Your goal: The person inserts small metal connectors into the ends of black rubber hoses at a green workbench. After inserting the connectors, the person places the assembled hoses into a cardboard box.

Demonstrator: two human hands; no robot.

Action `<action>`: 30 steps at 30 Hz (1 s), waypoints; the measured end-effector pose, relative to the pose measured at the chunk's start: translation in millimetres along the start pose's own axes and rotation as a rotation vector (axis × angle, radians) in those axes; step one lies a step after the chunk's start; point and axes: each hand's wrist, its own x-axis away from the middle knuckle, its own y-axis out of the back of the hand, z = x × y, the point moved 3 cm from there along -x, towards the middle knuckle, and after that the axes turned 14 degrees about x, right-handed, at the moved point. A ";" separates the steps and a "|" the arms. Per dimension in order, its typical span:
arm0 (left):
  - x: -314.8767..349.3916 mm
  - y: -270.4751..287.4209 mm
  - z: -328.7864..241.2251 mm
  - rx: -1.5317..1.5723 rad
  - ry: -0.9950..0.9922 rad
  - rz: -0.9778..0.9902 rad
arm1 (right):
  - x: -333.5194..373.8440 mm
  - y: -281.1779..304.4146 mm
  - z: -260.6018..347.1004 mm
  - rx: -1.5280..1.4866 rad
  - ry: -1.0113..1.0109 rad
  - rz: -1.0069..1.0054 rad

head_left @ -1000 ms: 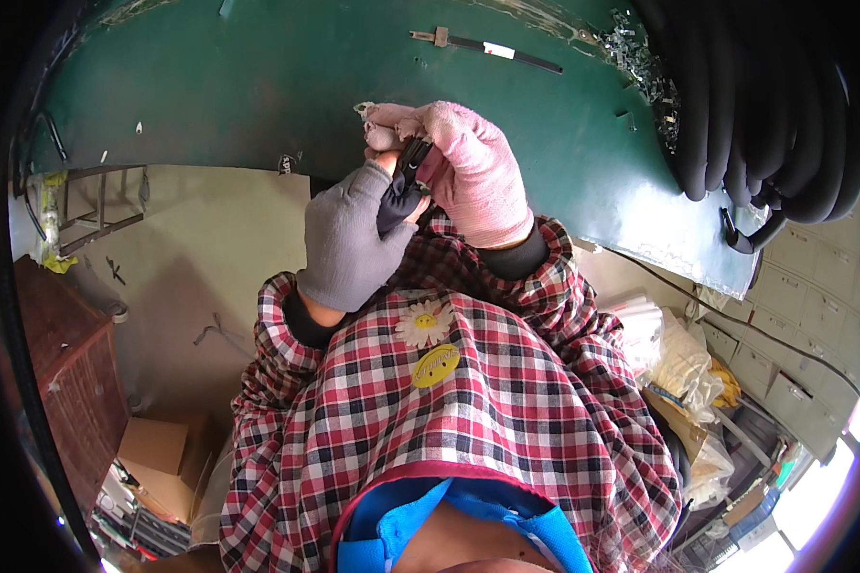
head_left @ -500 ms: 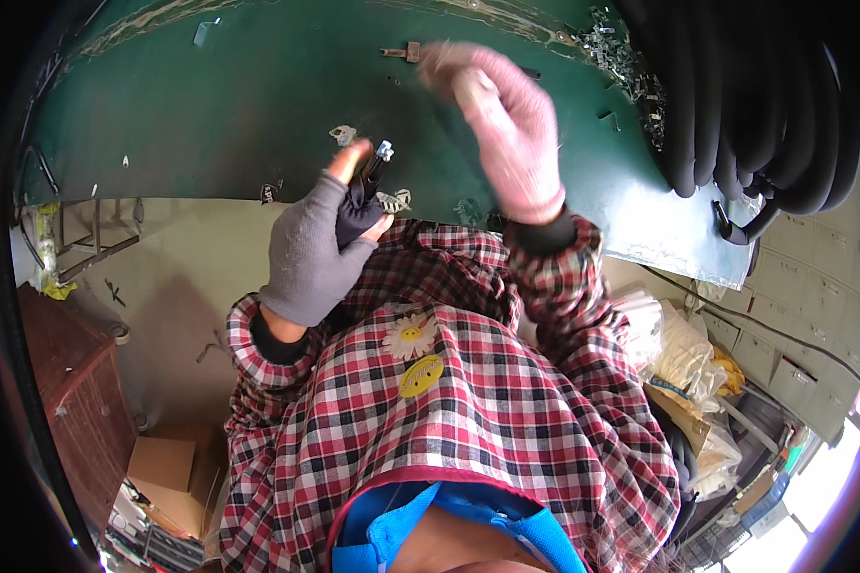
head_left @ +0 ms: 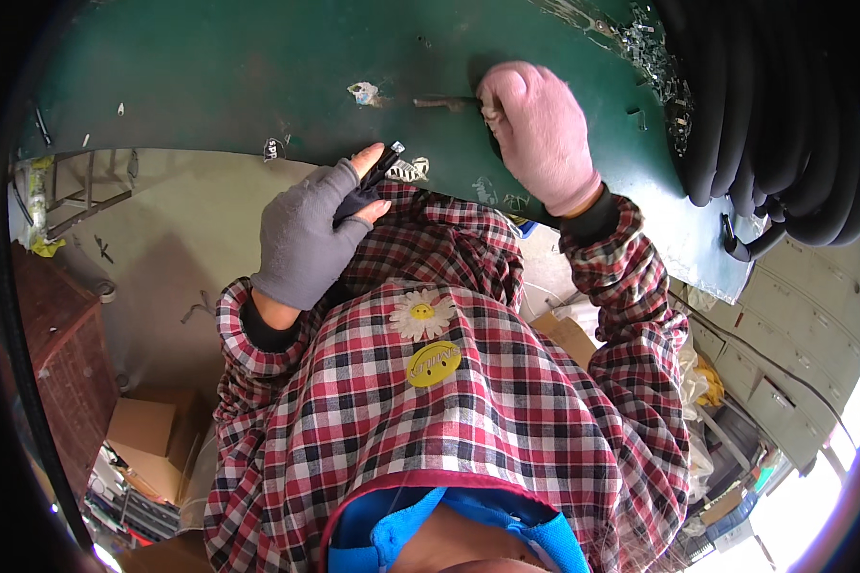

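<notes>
My left hand (head_left: 308, 232), in a grey glove with bare fingertips, is closed on a black tube-like piece (head_left: 380, 170) near the table's front edge. A small shiny metal end (head_left: 397, 147) sticks out of that piece beyond my thumb. Dark cloth or sleeve-like material at its lower part is partly hidden by the fingers. Over the green table, my right hand (head_left: 540, 134) in a pink glove is curled into a fist around one end of a rust-brown metal tool (head_left: 446, 102). The tool's thin shaft points left; its thicker end is hidden in the glove.
Small metal clips (head_left: 655, 62) lie piled at the table's back right. Thick black hoses (head_left: 774, 115) hang beside them. Torn stickers cling to the green table (head_left: 220, 76). A brown wooden cabinet (head_left: 57, 353) and an open cardboard box (head_left: 148, 439) stand at lower left.
My right hand, blurred and loosely bent before, has closed on the rust-brown tool's thicker end. My left hand keeps its hold on the black piece. The whole view has shifted slightly.
</notes>
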 end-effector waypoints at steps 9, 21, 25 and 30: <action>-1.5 0.4 -0.8 -0.047 0.061 0.033 | -2.9 -2.3 -10.8 -0.647 0.058 0.417; -1.7 3.2 -5.4 -0.077 0.034 0.045 | -31.7 -8.2 -8.3 -0.470 0.267 0.654; -0.8 4.0 -5.3 -0.108 0.023 0.048 | -42.8 -10.1 -5.7 -0.433 0.321 0.723; 0.0 3.1 -6.1 -0.129 -0.039 0.025 | -52.3 -8.7 -0.7 -0.496 0.388 0.823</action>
